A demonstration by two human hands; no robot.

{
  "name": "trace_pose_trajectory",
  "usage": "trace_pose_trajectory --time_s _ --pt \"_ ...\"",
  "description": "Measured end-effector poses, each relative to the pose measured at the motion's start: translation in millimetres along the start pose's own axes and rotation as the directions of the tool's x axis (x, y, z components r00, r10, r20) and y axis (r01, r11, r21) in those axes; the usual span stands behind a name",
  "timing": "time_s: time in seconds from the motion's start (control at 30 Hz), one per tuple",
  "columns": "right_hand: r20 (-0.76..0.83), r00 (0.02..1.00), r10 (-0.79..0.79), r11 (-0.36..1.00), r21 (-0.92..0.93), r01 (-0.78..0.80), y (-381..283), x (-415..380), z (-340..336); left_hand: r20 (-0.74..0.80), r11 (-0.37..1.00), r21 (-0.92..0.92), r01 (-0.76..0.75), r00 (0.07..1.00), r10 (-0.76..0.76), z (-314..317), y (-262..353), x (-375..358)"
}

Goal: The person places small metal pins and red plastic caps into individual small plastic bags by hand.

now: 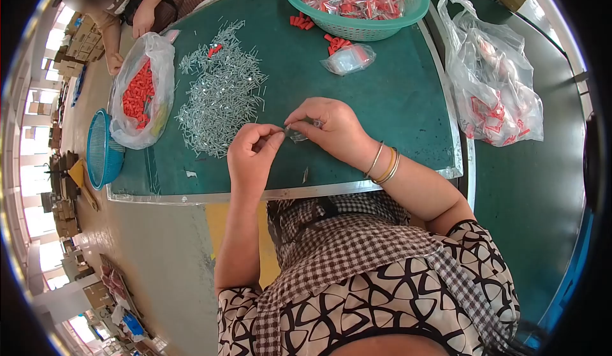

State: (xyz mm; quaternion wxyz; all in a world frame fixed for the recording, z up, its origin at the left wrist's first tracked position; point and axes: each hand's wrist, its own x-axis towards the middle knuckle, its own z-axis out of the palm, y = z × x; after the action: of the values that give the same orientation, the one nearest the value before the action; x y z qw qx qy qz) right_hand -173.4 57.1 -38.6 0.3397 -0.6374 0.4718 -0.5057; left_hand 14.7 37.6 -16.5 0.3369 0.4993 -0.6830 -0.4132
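Note:
Above the front of the green table [376,101], my left hand [250,155] and my right hand [335,125] meet with thumbs and forefingers pinched. Between them is a small clear plastic bag [297,136], partly hidden by my right fingers. Something shiny shows at my right palm, too small to make out. Just beyond my left hand spreads a big pile of silver screws [220,101], with a red piece lying on it. Farther off, past my right hand, lie several red plastic plugs [336,43] and a stack of clear bags [349,60].
A green basket [357,32] full of packed bags with red pieces stands at the far edge. At left, an open plastic bag [164,69] holds red plugs, beside a blue basket [105,155]. Another person's hand [144,20] is at far left. A plastic bag [494,81] lies at right.

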Motion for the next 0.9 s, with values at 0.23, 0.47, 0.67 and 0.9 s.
trace_pose_trajectory --time_s 0.23,0.47,0.67,0.9 --pt "0.011 0.999 0.034 0.999 -0.004 -0.034 3 0 1 -0.059 0.938 0.225 -0.262 0.958 0.282 10 6 1" --pt "0.041 0.998 0.056 0.998 -0.036 -0.055 0 0 0 -0.062 0.944 0.222 -0.246 0.962 0.265 13 -7 3" --pt "0.033 0.996 0.077 0.997 -0.023 -0.076 3 -1 0 -0.076 0.996 -0.032 -0.083 0.994 0.08 13 -9 -3" --pt "0.052 0.996 0.078 0.996 -0.042 -0.076 -2 -1 0 -0.111 0.953 0.242 -0.182 0.971 0.214 15 -6 -7"
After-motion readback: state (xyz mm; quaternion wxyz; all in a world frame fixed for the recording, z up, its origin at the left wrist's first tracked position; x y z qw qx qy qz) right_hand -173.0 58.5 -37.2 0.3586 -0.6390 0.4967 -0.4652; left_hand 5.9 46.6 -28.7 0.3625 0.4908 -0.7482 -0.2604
